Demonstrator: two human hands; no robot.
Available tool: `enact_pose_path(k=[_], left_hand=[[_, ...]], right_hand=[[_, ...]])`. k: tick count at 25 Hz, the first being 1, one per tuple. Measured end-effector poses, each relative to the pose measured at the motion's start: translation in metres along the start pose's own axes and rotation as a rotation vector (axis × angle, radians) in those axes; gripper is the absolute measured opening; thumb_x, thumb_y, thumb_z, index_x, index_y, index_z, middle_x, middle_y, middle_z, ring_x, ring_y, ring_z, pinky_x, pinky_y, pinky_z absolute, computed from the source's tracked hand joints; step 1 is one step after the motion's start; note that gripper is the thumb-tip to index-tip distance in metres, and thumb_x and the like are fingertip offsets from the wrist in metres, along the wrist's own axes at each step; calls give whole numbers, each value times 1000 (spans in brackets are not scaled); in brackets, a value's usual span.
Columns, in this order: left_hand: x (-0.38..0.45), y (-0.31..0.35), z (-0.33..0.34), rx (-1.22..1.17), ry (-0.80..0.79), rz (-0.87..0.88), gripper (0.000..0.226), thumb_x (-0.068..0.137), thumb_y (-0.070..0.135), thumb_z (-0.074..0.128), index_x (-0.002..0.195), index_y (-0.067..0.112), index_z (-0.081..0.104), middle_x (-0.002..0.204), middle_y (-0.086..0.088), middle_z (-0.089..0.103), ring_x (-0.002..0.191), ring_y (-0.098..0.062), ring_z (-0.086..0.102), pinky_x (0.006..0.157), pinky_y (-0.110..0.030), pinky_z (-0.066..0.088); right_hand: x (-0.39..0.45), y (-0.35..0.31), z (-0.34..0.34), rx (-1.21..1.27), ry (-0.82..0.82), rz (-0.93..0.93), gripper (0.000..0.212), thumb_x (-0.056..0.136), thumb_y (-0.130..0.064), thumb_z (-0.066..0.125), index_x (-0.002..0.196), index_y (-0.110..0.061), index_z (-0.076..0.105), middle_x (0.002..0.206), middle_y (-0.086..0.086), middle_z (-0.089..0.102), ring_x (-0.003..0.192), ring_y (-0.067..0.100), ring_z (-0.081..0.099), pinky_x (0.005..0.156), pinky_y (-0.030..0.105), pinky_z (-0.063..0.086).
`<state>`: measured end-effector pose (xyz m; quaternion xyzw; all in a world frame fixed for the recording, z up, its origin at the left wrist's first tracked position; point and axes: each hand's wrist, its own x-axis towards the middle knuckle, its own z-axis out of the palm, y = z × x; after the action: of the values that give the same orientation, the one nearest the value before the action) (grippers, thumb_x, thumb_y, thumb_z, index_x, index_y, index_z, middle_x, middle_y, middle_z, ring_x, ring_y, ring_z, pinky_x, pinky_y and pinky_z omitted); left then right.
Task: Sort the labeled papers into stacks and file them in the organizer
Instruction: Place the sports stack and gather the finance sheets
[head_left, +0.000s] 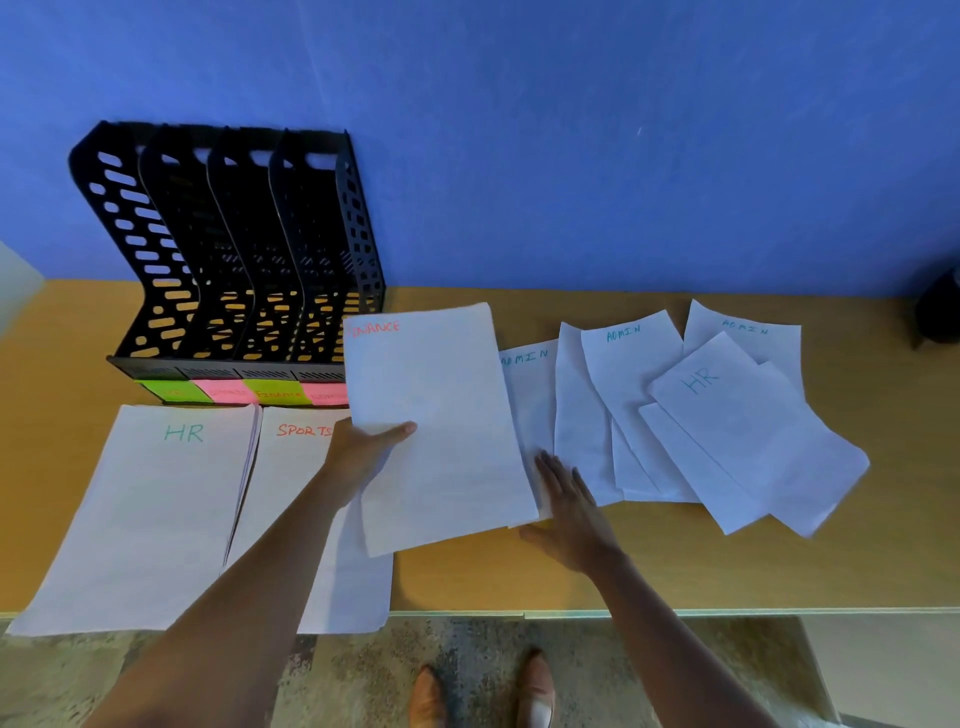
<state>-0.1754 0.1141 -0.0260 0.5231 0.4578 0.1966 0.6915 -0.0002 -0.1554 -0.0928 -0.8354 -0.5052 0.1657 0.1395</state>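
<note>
Sorting stage, seen from my head camera looking down; nothing appears filed yet. Nearest, at lower centre, my forearms rise from the bottom edge of the frame over the front edge of the desk (467, 582).

My left hand (363, 452), at centre, grips the FINANCE sheet (436, 415) by its left edge, thumb on top and the other fingers hidden beneath; the sheet overlaps the right side of the SPORTS stack (291, 499). My right hand (569, 506), right of centre, lies flat with fingers straight, holding nothing, its fingertips at the lower right corner of the same sheet, where it meets the leftmost ADMIN sheet (530, 395). Whether it touches one sheet or both I cannot tell.

At lower left the HR stack (140, 514) lies just beside the SPORTS stack. At centre right the unsorted papers fan out: further ADMIN sheets (631, 374) and a loose HR sheet (727, 410) lying on top of them.

Farthest, at upper left, the black organizer (234, 249) stands against the blue wall (571, 130), its four slots seemingly empty, with coloured labels (244, 392) along its base.

I judge the step in hand to be starting a FINANCE place. The next move calls for setting this sheet down clear of SPORTS, then drawing the HR sheet off the ADMIN fan.
</note>
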Motion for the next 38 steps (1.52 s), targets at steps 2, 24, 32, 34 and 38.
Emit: enact_pose_path(k=[2,24,32,34,38], left_hand=[[-3,-13,-2,20,-8,-88,46,66,6,89,109,5,71,109,-8,75,105,-30,70,93,-43,55],[-35,-55,44,811,5,-72,34,66,19,79,95,12,65,89,1,67,91,-25,69,64,-28,57],[-48,-61,57,751,171,182,88,77,3,73,148,19,23,127,-6,45,120,-26,50,93,-43,55],[-49,-65,58,643,212,179,72,88,-4,59,148,17,25,131,-10,44,123,-31,52,95,-48,54],[-47,-70,60,586,214,194,66,89,-10,49,146,14,29,132,-11,43,123,-33,50,98,-52,51]], right_hand=[[3,-1,2,-44,40,-5,83,89,-23,62,155,-3,16,163,7,10,151,25,14,125,36,10],[15,7,-4,591,434,348,32,107,-17,35,134,-9,50,109,1,62,105,29,64,89,32,54],[13,5,-6,601,449,374,34,107,-18,33,134,-7,50,109,-4,61,100,13,60,88,22,50],[14,5,-5,600,453,406,34,107,-18,33,131,-5,52,107,2,64,96,15,61,88,27,53],[16,6,-4,594,464,430,33,107,-20,33,128,-5,55,103,11,69,94,23,66,85,33,57]])
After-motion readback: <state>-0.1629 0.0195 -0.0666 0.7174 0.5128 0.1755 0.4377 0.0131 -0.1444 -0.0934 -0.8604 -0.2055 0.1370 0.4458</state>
